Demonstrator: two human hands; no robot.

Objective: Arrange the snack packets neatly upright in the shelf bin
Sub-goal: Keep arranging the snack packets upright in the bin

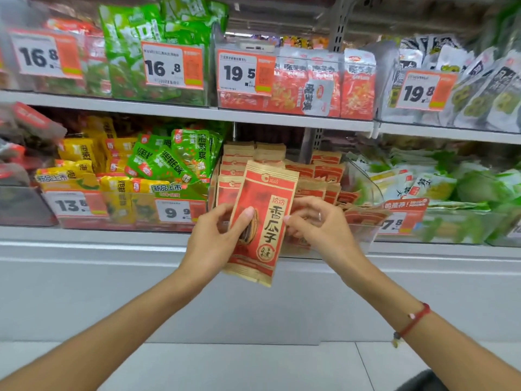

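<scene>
Left hand (214,235) gripping a red-and-tan sunflower seed packet (260,221) along its left edge, thumb laid across the printed front and fingers curled behind. Right hand (318,221) at the packet's right edge, its fingers curled with their tips against or just beside that edge; whether they pinch the packet or only touch it cannot be told. The packet stands between the two hands, nearly upright with its top leaning slightly right, held in front of the shelf edge and nearer the viewer than the stock. A red cord bracelet (414,320) circles the right wrist. Directly behind the packet, more packets of the same kind (327,170) fill a clear plastic shelf bin (369,190): those at the far left stand in upright rows, while those at the near right lie tipped and overlapping. To the left of this bin, yellow and green snack packets (158,162) sit loosely piled, with price tags (174,210) along the shelf front. To the right, pale green and white packets (439,184) lie in the adjoining bin. The upper shelf (197,110) carries green bags at left, red-and-white bags (318,83) at centre and black-and-white packets at far right, each behind an orange price label.
</scene>
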